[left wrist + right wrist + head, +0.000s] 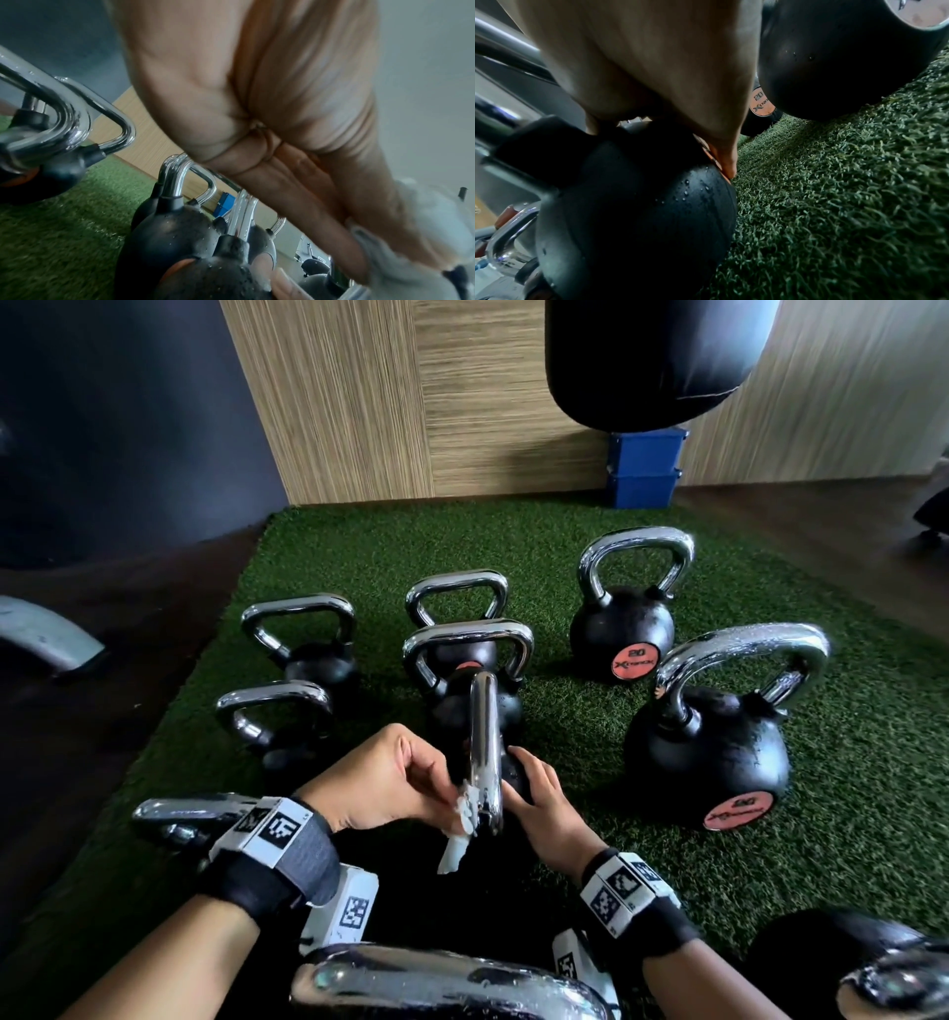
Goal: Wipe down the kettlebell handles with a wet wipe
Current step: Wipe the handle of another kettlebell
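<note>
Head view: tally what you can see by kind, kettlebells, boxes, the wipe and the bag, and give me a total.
Black kettlebells with chrome handles: 10, some cut off by the frame
Blue plastic boxes, stacked: 2
White wet wipe: 1
Black hanging punching bag: 1
Total: 14

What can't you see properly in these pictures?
- Head view: the ball of the kettlebell being wiped is mostly hidden by both hands.
- Left wrist view: the wipe is blurred, and the left hand hides its grip.
- Right wrist view: the right hand covers its own fingertips.
</note>
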Demonstrator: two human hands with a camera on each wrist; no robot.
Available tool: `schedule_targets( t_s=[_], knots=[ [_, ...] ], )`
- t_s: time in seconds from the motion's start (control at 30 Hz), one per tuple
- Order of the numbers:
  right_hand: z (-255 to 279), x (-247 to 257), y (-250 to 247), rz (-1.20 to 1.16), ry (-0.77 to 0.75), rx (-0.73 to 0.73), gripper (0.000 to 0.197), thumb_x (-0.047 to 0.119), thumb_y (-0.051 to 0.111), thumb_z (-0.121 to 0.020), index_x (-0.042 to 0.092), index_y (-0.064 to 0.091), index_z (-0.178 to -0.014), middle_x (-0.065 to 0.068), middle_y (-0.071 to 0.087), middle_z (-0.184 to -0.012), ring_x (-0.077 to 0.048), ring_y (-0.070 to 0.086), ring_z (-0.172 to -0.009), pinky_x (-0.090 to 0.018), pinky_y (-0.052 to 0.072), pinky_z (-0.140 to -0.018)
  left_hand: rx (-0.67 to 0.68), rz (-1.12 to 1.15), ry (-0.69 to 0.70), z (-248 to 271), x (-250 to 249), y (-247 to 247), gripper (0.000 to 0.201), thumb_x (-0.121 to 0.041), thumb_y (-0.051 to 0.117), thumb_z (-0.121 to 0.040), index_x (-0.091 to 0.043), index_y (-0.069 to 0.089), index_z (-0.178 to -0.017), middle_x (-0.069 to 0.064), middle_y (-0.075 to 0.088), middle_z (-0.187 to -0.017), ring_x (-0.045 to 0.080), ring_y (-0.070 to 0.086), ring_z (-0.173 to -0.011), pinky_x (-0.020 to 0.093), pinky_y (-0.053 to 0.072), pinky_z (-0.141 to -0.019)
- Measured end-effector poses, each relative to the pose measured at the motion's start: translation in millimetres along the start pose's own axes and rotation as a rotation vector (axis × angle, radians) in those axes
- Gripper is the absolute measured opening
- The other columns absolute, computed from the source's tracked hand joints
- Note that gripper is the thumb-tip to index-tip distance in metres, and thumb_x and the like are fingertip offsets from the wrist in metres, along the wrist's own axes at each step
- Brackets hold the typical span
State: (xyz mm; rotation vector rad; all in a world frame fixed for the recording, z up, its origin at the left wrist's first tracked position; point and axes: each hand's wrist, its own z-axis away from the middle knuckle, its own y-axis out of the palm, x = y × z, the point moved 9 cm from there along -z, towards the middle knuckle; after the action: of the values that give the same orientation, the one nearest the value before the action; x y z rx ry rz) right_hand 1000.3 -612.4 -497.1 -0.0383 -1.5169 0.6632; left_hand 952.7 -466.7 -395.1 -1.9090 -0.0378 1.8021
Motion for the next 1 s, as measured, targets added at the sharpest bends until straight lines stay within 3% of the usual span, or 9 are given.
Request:
schedule_targets(
  t_s=[0.27, 0.43, 0.5, 0.57, 0.63, 0.73, 0.83, 0.9, 1.0],
  knots=[
    [-5.8, -10.8, 2.3, -0.005, 0.005, -0.013, 0.071, 0.054, 0.053, -0.094, 0.028, 0.028, -0.155, 0.003, 0.031, -0.152, -0.014, 0.034, -0.140, -0.029, 0.027, -0.117, -0.097, -0.098, -0.023, 9.7, 19.4, 4.3, 0.025, -0.008, 0.093, -0.068, -0.030, 0.081, -0.068, -0.004, 0.079, -0.073, -0.002, 0.069, -0.068, 0.011, 0.049, -0.064],
    [-6.4, -11.0, 2.5, 0.029, 0.004, -0.033, 0.070, 0.052, 0.054, -0.095, 0.027, 0.028, -0.155, -0.001, 0.031, -0.156, -0.017, 0.034, -0.142, -0.034, 0.027, -0.120, -0.123, -0.105, -0.085, 11.8, 31.0, 8.6, 0.023, -0.010, 0.093, -0.070, -0.029, 0.081, -0.070, -0.003, 0.079, -0.076, 0.001, 0.071, -0.070, 0.013, 0.050, -0.068],
    [-6.1, -6.3, 0.7, 0.134, 0.015, 0.017, 0.071, 0.054, 0.053, -0.096, 0.025, 0.027, -0.156, -0.005, 0.032, -0.157, -0.021, 0.034, -0.144, -0.036, 0.027, -0.121, -0.106, -0.065, -0.094, 11.4, 30.4, 8.3, 0.018, -0.009, 0.091, -0.072, -0.024, 0.083, -0.077, -0.001, 0.080, -0.079, 0.002, 0.071, -0.071, 0.015, 0.052, -0.067],
    [-4.4, 3.9, -13.7, 0.332, 0.032, 0.036, 0.069, 0.056, 0.052, -0.095, 0.026, 0.034, -0.154, -0.010, 0.043, -0.150, -0.026, 0.043, -0.137, -0.038, 0.034, -0.116, -0.119, 0.013, -0.104, 11.3, 24.6, 1.6, 0.011, -0.013, 0.089, -0.075, -0.020, 0.083, -0.081, 0.002, 0.080, -0.080, 0.003, 0.069, -0.071, 0.018, 0.055, -0.065],
    [1.5, 33.4, -48.2, 0.418, -0.049, -0.135, 0.055, 0.050, 0.060, -0.094, 0.026, 0.052, -0.143, -0.007, 0.059, -0.131, -0.022, 0.058, -0.117, -0.032, 0.046, -0.101, -0.199, 0.059, -0.083, 9.6, 12.9, -17.7, 0.011, -0.012, 0.086, -0.076, -0.020, 0.082, -0.083, 0.005, 0.080, -0.081, 0.006, 0.070, -0.071, 0.020, 0.058, -0.065],
    [27.9, 97.0, -96.3, 0.232, -0.299, -0.448, 0.029, 0.031, 0.079, -0.083, 0.034, 0.075, -0.112, 0.008, 0.072, -0.098, -0.004, 0.066, -0.081, -0.016, 0.052, -0.076, -0.327, 0.106, -0.031, 6.1, -12.5, -50.8, 0.019, -0.018, 0.086, -0.072, -0.018, 0.078, -0.090, 0.009, 0.080, -0.085, 0.011, 0.074, -0.074, 0.022, 0.059, -0.066],
    [41.5, 148.8, -94.8, 0.092, -0.510, -0.317, 0.034, 0.032, 0.088, -0.072, 0.037, 0.078, -0.104, 0.017, 0.073, -0.086, 0.004, 0.067, -0.072, -0.004, 0.046, -0.068, -0.370, 0.147, -0.015, -1.1, -34.5, -65.2, 0.032, -0.023, 0.085, -0.070, -0.007, 0.070, -0.092, 0.012, 0.079, -0.082, 0.013, 0.075, -0.072, 0.022, 0.060, -0.062],
    [43.8, 167.8, -83.2, 0.074, -0.562, -0.205, 0.045, 0.036, 0.089, -0.068, 0.032, 0.077, -0.111, 0.015, 0.075, -0.093, 0.002, 0.069, -0.076, -0.007, 0.049, -0.071, -0.377, 0.185, -0.008, -5.9, -46.1, -67.1, 0.030, -0.024, 0.085, -0.068, -0.008, 0.068, -0.087, 0.009, 0.077, -0.077, 0.013, 0.074, -0.069, 0.023, 0.060, -0.061],
    [43.9, 176.1, -81.8, -0.011, -0.588, -0.254, 0.045, 0.033, 0.089, -0.068, 0.025, 0.077, -0.110, 0.010, 0.076, -0.098, 0.000, 0.072, -0.083, -0.017, 0.056, -0.081, -0.372, 0.272, -0.023, -11.7, -52.4, -64.8, 0.027, -0.025, 0.085, -0.064, -0.011, 0.068, -0.080, 0.006, 0.076, -0.074, 0.012, 0.074, -0.068, 0.024, 0.061, -0.060]
  ],
)
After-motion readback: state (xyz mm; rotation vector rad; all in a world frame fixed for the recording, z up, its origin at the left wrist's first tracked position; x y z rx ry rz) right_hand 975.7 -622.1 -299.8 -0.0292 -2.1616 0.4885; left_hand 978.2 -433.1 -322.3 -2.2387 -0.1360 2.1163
